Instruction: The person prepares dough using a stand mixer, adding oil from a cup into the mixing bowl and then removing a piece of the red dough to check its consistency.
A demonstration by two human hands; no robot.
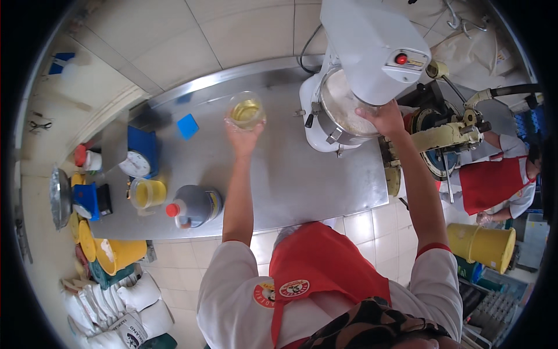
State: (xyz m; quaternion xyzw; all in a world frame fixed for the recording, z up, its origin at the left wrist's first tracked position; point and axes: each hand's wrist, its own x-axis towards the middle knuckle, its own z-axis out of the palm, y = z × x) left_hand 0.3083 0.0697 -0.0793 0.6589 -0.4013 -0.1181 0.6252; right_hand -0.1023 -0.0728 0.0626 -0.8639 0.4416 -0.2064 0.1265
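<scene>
My left hand (244, 135) is closed around a clear plastic cup (247, 114) of yellow liquid, held over the steel table. On the right, my right hand (382, 120) reaches over the rim of the steel mixing bowl (347, 137), just under the head of a white stand mixer (372, 49). Its thumb points into the bowl and the other fingers curl up against the underside of the head; what they grip is hidden. Pale, flour-like material (343, 104) fills much of the bowl.
On the steel table (290, 186) stand a dark jug with a red cap (199, 206), a tub of yellow liquid (148, 193), a blue dial scale (141, 152) and a blue square (187, 126). Machinery (442, 139) and a co-worker in a red apron (491, 183) are to the right.
</scene>
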